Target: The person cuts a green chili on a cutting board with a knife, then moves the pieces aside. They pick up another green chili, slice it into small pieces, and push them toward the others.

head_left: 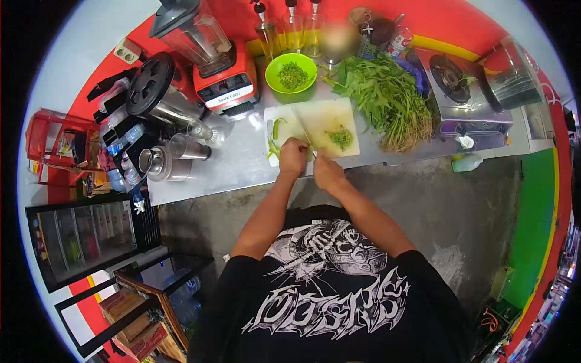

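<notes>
From the head view, our right hand [328, 171] is closed around the handle of the knife [303, 126], its blade over the cutting board [344, 115]. Our left hand [293, 156] is curled at the board's near edge beside the blade, chopped greens [340, 138] to the right; we cannot tell what its fingers grip.

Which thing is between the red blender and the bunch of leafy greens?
In the head view, the green bowl holding chopped greens stands between them.
</notes>
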Demonstrator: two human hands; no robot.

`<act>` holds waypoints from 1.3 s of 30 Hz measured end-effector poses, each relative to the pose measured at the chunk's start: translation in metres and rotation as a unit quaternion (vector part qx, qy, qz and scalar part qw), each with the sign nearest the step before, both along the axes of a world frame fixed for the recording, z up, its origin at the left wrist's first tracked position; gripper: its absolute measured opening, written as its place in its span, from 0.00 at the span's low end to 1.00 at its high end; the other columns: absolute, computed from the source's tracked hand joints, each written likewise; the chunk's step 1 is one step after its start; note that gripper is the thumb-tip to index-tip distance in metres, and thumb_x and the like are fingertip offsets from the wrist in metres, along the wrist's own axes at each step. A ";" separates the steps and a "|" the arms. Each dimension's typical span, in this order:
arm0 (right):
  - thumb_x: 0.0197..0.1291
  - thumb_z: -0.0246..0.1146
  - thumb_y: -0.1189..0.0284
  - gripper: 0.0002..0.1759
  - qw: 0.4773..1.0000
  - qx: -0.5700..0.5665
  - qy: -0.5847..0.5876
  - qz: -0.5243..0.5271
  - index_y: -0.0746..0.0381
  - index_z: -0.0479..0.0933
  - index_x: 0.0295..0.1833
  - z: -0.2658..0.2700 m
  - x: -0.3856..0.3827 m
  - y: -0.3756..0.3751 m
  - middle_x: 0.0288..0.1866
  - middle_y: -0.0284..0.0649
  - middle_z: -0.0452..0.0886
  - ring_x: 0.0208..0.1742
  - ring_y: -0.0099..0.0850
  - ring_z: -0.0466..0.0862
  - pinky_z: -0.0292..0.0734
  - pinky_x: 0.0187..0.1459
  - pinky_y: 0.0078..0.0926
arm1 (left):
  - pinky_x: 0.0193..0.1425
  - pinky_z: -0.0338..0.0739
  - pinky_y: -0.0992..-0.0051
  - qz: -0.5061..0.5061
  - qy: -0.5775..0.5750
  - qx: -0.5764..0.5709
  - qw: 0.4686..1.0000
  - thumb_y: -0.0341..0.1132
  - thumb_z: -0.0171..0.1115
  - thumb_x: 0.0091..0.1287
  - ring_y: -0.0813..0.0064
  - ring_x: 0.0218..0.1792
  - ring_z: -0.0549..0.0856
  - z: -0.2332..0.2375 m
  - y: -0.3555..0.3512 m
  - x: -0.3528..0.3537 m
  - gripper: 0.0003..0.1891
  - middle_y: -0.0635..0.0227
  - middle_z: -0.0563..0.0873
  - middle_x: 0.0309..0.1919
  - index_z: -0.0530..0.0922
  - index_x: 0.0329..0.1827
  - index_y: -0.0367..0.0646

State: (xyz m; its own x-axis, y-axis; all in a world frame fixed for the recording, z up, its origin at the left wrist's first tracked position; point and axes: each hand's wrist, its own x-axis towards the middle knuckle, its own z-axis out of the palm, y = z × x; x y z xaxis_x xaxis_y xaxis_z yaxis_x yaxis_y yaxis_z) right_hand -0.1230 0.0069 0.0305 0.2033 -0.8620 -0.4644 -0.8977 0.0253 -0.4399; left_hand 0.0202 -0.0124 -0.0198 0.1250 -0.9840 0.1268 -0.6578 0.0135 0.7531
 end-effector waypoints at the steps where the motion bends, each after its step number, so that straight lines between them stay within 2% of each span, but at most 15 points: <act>1: 0.67 0.52 0.76 0.18 1.000 -0.006 -0.008 0.017 0.70 0.64 0.60 -0.002 0.000 -0.004 0.51 0.67 0.84 0.54 0.63 0.85 0.80 0.57 0.54 | 0.47 0.84 0.63 -0.005 -0.001 -0.005 1.000 0.21 0.67 0.56 0.54 0.38 0.89 0.000 0.001 0.001 0.07 0.51 0.88 0.38 0.89 0.36 0.38; 4: 0.71 0.51 0.71 0.17 1.000 0.018 -0.018 0.000 0.71 0.65 0.59 0.003 0.000 -0.005 0.50 0.68 0.83 0.54 0.64 0.85 0.77 0.58 0.57 | 0.46 0.84 0.63 -0.016 0.008 -0.014 1.000 0.21 0.67 0.57 0.53 0.37 0.89 0.005 0.001 0.002 0.06 0.50 0.87 0.37 0.88 0.36 0.36; 5: 0.71 0.50 0.70 0.17 0.999 -0.026 -0.044 -0.005 0.71 0.65 0.58 0.001 -0.003 0.004 0.50 0.69 0.83 0.54 0.64 0.84 0.77 0.58 0.58 | 0.46 0.84 0.63 -0.016 0.010 -0.014 1.000 0.21 0.67 0.57 0.53 0.37 0.89 0.007 0.001 0.000 0.06 0.50 0.87 0.37 0.88 0.36 0.36; 9: 0.71 0.51 0.69 0.19 1.000 0.003 -0.031 -0.002 0.72 0.65 0.59 -0.002 -0.003 0.006 0.50 0.69 0.83 0.53 0.64 0.84 0.77 0.58 0.58 | 0.46 0.83 0.62 -0.001 0.013 0.005 1.000 0.22 0.66 0.58 0.53 0.37 0.89 0.007 0.003 -0.002 0.05 0.50 0.87 0.36 0.87 0.36 0.35; 11: 0.67 0.53 0.76 0.20 1.000 0.006 -0.014 0.023 0.72 0.65 0.62 0.002 -0.001 -0.005 0.55 0.67 0.82 0.55 0.61 0.85 0.79 0.58 0.53 | 0.45 0.83 0.62 0.013 0.024 0.006 1.000 0.22 0.66 0.58 0.53 0.38 0.88 0.006 0.002 -0.003 0.05 0.51 0.86 0.36 0.87 0.36 0.35; 15: 0.67 0.54 0.76 0.20 0.999 0.019 0.013 0.037 0.72 0.64 0.62 0.013 -0.001 -0.002 0.55 0.66 0.83 0.54 0.61 0.86 0.80 0.57 0.54 | 0.45 0.83 0.62 0.003 0.027 0.002 1.000 0.22 0.66 0.59 0.53 0.38 0.88 0.005 0.003 0.000 0.04 0.50 0.86 0.36 0.86 0.35 0.35; 17: 0.66 0.55 0.77 0.20 0.999 0.037 0.014 0.016 0.71 0.64 0.62 0.013 -0.005 0.010 0.55 0.66 0.83 0.55 0.60 0.86 0.80 0.56 0.54 | 0.44 0.82 0.61 0.007 0.029 -0.036 0.999 0.22 0.66 0.59 0.54 0.37 0.88 0.003 0.005 -0.002 0.04 0.51 0.86 0.36 0.86 0.35 0.35; 21: 0.65 0.55 0.77 0.22 0.999 0.021 0.013 0.028 0.72 0.63 0.63 0.012 -0.004 0.000 0.55 0.66 0.83 0.56 0.59 0.85 0.80 0.57 0.53 | 0.48 0.80 0.58 0.026 0.064 0.020 0.997 0.23 0.65 0.59 0.49 0.40 0.87 0.007 0.004 -0.004 0.05 0.51 0.86 0.38 0.87 0.35 0.38; 23: 0.70 0.54 0.70 0.22 1.000 0.009 -0.003 0.029 0.71 0.61 0.63 -0.004 -0.003 -0.007 0.51 0.67 0.83 0.53 0.62 0.85 0.79 0.55 0.58 | 0.48 0.80 0.58 0.017 0.025 0.016 0.999 0.23 0.65 0.59 0.49 0.41 0.86 0.010 0.003 -0.003 0.05 0.51 0.86 0.38 0.87 0.36 0.38; 27: 0.69 0.54 0.71 0.21 0.999 -0.004 0.006 0.035 0.71 0.62 0.63 -0.010 -0.006 0.007 0.52 0.66 0.83 0.53 0.60 0.85 0.80 0.54 0.56 | 0.49 0.80 0.57 0.009 0.010 0.031 0.999 0.22 0.64 0.60 0.48 0.42 0.86 0.008 0.003 -0.001 0.05 0.50 0.86 0.38 0.86 0.36 0.38; 29: 0.70 0.53 0.70 0.21 0.998 0.003 0.022 0.057 0.71 0.62 0.63 -0.011 -0.009 0.010 0.52 0.65 0.84 0.54 0.60 0.85 0.80 0.55 0.56 | 0.50 0.79 0.56 0.009 0.046 0.001 0.999 0.22 0.63 0.60 0.47 0.42 0.86 0.002 0.002 -0.002 0.05 0.50 0.85 0.39 0.86 0.37 0.38; 33: 0.70 0.54 0.68 0.23 0.998 0.014 0.023 0.054 0.72 0.62 0.64 0.004 -0.003 -0.004 0.52 0.65 0.84 0.54 0.60 0.85 0.80 0.56 0.56 | 0.50 0.79 0.55 0.007 0.031 0.010 0.999 0.22 0.63 0.60 0.46 0.42 0.85 0.013 0.004 -0.003 0.05 0.49 0.85 0.38 0.85 0.36 0.38; 36: 0.69 0.53 0.69 0.23 0.998 0.020 0.014 0.053 0.72 0.63 0.64 0.009 -0.004 0.001 0.53 0.66 0.84 0.54 0.60 0.85 0.80 0.56 0.55 | 0.50 0.79 0.55 0.000 0.012 0.002 1.000 0.23 0.62 0.60 0.46 0.43 0.85 0.013 0.003 -0.003 0.05 0.48 0.85 0.38 0.85 0.36 0.38; 38: 0.64 0.55 0.77 0.25 0.999 0.002 0.026 0.033 0.74 0.62 0.65 -0.001 -0.003 0.011 0.51 0.66 0.84 0.54 0.58 0.86 0.81 0.56 0.51 | 0.50 0.79 0.55 0.011 0.012 0.020 1.000 0.23 0.62 0.61 0.46 0.44 0.85 0.014 0.004 -0.005 0.05 0.48 0.85 0.38 0.85 0.36 0.38; 39: 0.64 0.55 0.77 0.25 0.999 0.002 0.039 0.034 0.73 0.62 0.65 0.010 0.000 0.012 0.52 0.65 0.84 0.54 0.58 0.86 0.81 0.56 0.51 | 0.50 0.79 0.55 0.011 0.012 0.018 1.000 0.23 0.62 0.61 0.46 0.44 0.85 0.016 0.006 -0.007 0.05 0.48 0.85 0.38 0.85 0.36 0.38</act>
